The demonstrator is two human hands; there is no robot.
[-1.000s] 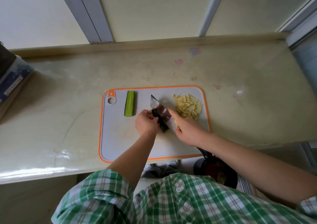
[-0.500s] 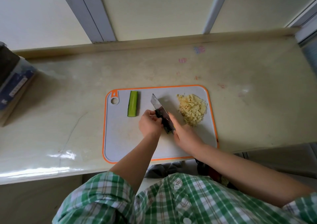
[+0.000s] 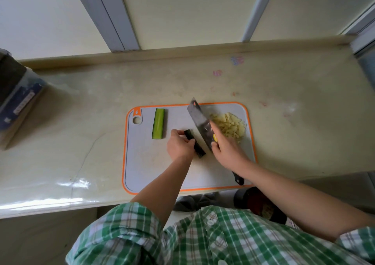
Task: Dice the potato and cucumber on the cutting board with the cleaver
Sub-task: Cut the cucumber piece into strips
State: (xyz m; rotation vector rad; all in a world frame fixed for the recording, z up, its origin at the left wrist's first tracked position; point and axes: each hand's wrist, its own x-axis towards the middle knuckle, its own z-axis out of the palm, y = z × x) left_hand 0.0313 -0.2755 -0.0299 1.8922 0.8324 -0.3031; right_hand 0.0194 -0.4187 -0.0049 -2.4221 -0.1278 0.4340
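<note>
A grey cutting board [image 3: 154, 169] with an orange rim lies on the counter. One cucumber half [image 3: 158, 126] lies cut side up near the board's far left. My left hand [image 3: 179, 147] holds a second, dark-skinned cucumber piece [image 3: 195, 147] down on the board's middle. My right hand [image 3: 227, 149] grips the cleaver [image 3: 199, 120], its blade raised and tilted just right of that piece, tip pointing away. A heap of diced potato [image 3: 230, 127] sits on the board's far right, behind the blade.
A dark box with a blue label [image 3: 14, 102] stands at the counter's left end. The beige counter [image 3: 81, 122] runs to a wall ledge behind. Below the front edge, a dark bin [image 3: 261, 205] stands on the floor.
The cleaver has lifted off the cucumber piece and swung right, its blade now raised and showing. My left hand stays on the dark cucumber piece.
</note>
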